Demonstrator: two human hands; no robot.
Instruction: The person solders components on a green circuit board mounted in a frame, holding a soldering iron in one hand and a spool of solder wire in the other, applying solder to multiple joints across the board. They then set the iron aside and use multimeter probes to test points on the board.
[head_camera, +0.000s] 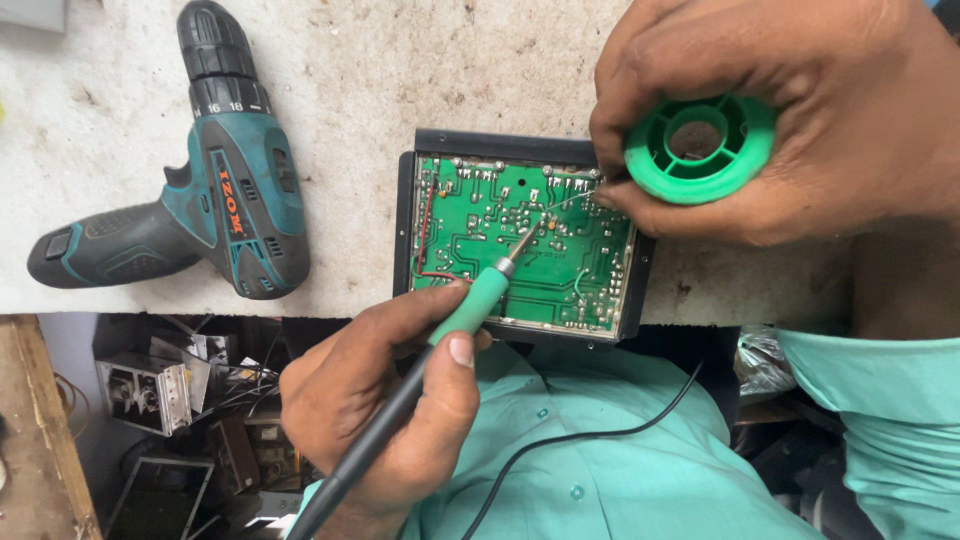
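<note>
One circuit board (472, 216) on speckled workbench (400, 70)

This is an electronics repair workshop. A worn, stained counter (400, 60) carries a cordless drill (200, 170) near its left part and an opened green circuit board (520, 240) at its front edge, where a soldering iron (470, 305) works. Scrap metal chassis parts (150, 390) pile up below the counter's front-left corner.

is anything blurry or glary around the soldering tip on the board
Head view: even, soft light and no strong glare; the soldering iron tip and green circuit board are sharp; the hand holding the green spool looms large near the lens; clutter below the bench is dim.
</note>
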